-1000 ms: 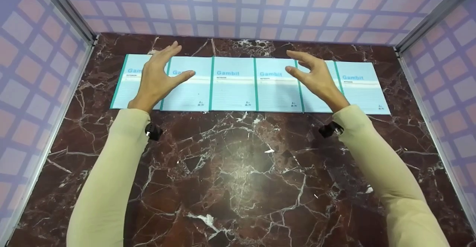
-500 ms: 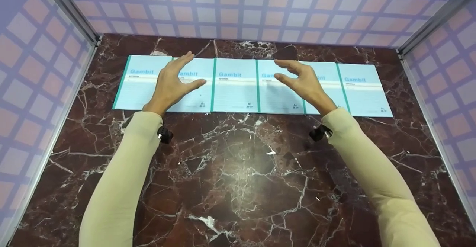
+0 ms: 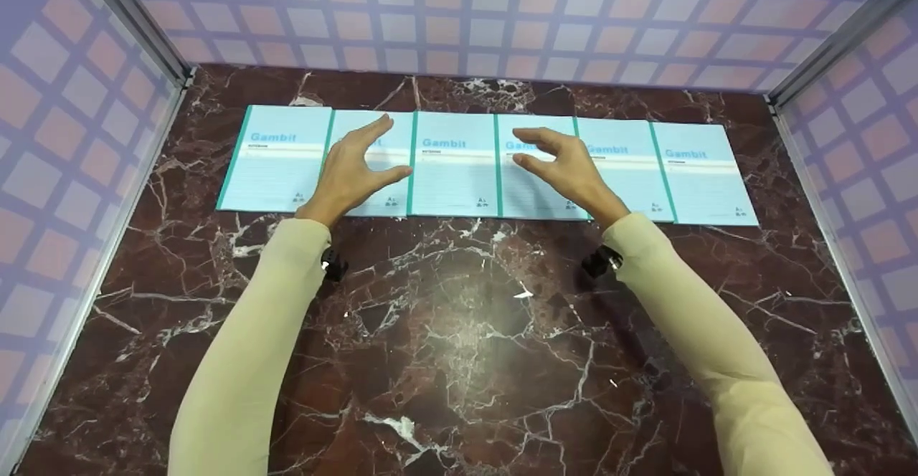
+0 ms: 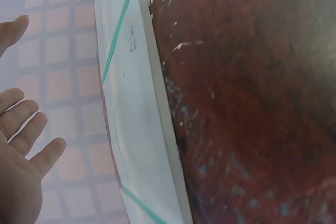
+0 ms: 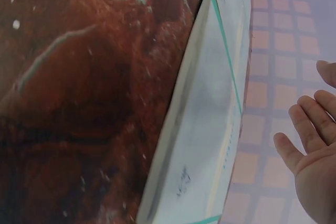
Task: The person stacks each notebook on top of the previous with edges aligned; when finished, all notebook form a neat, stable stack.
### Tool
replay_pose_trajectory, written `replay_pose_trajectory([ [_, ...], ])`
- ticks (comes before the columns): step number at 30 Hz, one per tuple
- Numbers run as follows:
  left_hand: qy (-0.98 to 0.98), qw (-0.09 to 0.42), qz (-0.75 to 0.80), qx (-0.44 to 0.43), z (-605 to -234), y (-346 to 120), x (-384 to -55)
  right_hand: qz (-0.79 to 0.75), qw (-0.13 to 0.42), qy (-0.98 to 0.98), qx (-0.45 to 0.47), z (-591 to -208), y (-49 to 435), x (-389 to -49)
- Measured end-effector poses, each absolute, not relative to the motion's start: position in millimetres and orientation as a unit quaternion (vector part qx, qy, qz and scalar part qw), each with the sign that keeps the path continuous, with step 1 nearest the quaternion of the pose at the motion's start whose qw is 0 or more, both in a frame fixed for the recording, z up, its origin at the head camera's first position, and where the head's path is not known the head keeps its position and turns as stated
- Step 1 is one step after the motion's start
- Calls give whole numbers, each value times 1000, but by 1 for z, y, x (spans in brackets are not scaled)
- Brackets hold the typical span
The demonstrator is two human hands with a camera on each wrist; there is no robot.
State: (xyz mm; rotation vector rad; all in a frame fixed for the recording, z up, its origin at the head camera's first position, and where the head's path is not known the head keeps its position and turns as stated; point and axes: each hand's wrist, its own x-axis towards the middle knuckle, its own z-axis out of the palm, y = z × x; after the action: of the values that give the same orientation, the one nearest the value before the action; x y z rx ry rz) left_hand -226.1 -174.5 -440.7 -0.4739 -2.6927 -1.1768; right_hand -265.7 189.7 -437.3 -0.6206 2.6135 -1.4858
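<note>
Several pale blue Gambit notebooks with green spines lie edge to edge in one row. My left hand (image 3: 353, 173) hovers over the second notebook (image 3: 398, 128) from the left, thumb and fingers spread apart with nothing between them. Over the fourth notebook (image 3: 513, 196) is my right hand (image 3: 563, 166), its fingers loosely bent and thumb apart, also holding nothing. Between the two hands shows the middle notebook (image 3: 453, 182). In the left wrist view the left palm and fingers (image 4: 26, 129) stand above the notebook (image 4: 136, 108); the right wrist view shows the right hand (image 5: 315, 145) likewise raised.
The row rests on a dark red marbled tabletop (image 3: 445, 332). A checked panel (image 3: 459, 24) closes the back, with side panels (image 3: 50, 175) left and right. A small white scrap (image 3: 523, 294) lies in front of the row. Each wrist carries a small black camera (image 3: 334, 265).
Both hands have moved inward toward each other above the row, the left going right and the right going left. They have also come slightly nearer the body. The notebooks keep their places.
</note>
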Motion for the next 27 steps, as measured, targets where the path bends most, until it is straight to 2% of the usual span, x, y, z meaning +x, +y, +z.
replay_pose_trajectory([
  [11, -895, 50, -415, -157, -458, -166, -230, -484, 34, 846, -222, -457, 181, -266],
  [27, -905, -25, -388, -170, -474, -151, -231, -397, 81, 879, -249, -476, 163, -258],
])
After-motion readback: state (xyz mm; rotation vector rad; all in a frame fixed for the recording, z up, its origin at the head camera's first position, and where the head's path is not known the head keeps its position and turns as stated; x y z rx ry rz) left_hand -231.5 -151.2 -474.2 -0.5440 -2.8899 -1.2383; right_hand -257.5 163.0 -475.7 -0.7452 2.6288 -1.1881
